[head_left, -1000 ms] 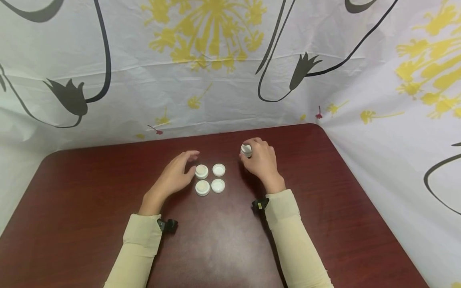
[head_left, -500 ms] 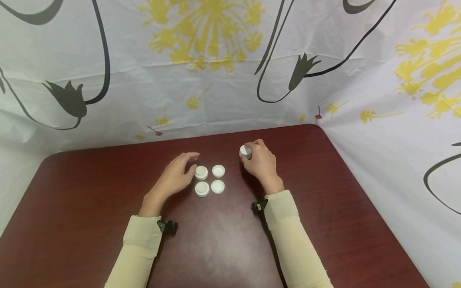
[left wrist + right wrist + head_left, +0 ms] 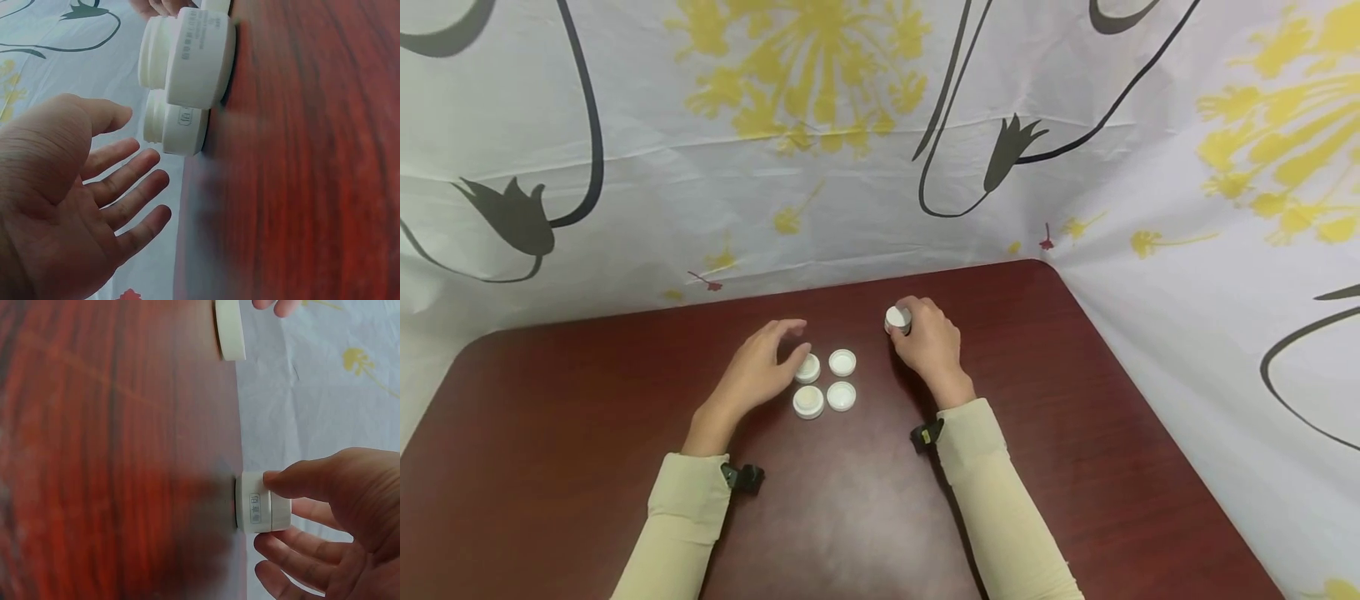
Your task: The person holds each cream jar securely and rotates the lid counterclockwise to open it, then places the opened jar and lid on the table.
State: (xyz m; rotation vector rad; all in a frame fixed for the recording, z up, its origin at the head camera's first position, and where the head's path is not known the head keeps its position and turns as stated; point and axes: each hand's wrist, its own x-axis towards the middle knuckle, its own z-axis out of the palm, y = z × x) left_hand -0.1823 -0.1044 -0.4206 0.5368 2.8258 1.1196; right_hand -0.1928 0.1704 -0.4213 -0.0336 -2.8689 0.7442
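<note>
At the back right of the table, my right hand pinches a white lidded cosmetic jar between thumb and fingers. In the right wrist view the jar has a small printed label and its base is at the tabletop. My left hand has its fingers spread and holds nothing. Its thumb overlaps the rear open jar in the head view. A second open jar stands just in front. The left wrist view shows the bare necks of both open jars.
Beside the open jars lie two white lids, one at the rear and one nearer, hollow side up. The dark red table meets a patterned white cloth along its back and right edges.
The head view has shifted slightly. My right fingers have slid off the top of the lidded jar to its side. My left thumb has moved right, over the rear open jar's edge.
</note>
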